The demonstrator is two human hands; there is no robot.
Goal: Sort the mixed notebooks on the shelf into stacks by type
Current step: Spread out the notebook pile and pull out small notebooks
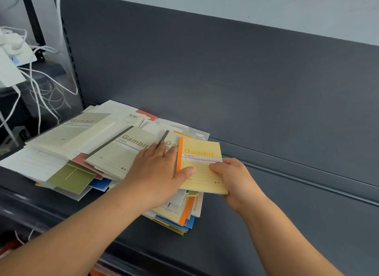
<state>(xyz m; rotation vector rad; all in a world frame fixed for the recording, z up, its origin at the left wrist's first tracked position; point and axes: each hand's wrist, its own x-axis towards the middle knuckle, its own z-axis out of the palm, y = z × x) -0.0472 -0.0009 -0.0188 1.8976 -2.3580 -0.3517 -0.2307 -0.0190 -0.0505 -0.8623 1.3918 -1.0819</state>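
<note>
Yellow notebook (pixel 202 165) gripped by right hand (pixel 235 179), left hand (pixel 158 171) alongside.

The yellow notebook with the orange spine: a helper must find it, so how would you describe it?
On the dark grey shelf lies a messy pile of notebooks. At its right edge, the yellow Gambit notebook with the orange spine sits between both hands. Neighbouring Gambit notebooks are pale green with dark spines.
</note>
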